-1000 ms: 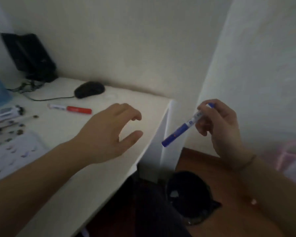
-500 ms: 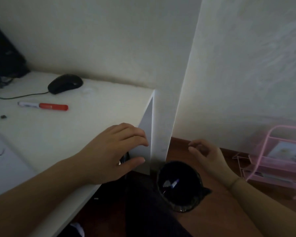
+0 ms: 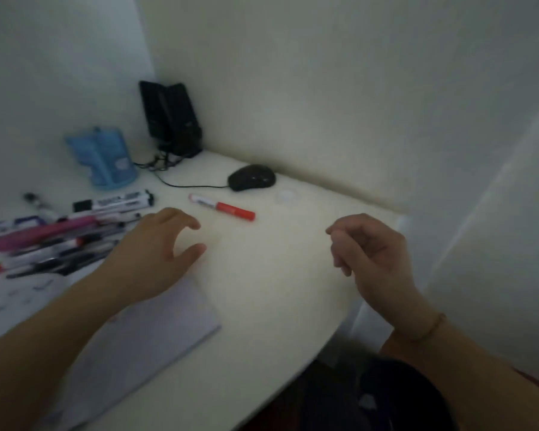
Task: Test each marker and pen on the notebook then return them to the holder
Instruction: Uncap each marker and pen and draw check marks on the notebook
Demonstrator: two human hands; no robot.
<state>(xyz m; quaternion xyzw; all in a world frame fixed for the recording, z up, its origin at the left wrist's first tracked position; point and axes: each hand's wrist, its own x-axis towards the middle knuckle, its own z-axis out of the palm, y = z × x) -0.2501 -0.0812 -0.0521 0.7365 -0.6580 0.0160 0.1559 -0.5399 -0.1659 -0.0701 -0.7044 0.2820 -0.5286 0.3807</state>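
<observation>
Print runs along the white barrel of a black-capped marker (image 3: 114, 203) near the table's (image 3: 262, 275) left edge, but it is too blurred to read, as is the label on the blue, soft-looking holder (image 3: 101, 157) standing toward the far left corner. A loose heap of pens and markers (image 3: 44, 244) lies at the left edge, just beyond the notebook (image 3: 131, 337), whose pale page carries small faint marks. A red marker (image 3: 222, 207) with a white end lies alone toward the far edge, near a glossy black mouse (image 3: 252, 177). Black speakers (image 3: 170, 118) stand in the far corner. The left hand (image 3: 156, 259) hovers over the notebook's far corner, fingers loosely arched, holding nothing. The right hand (image 3: 371, 253) hangs near the right edge, fingers loosely curled, empty.
</observation>
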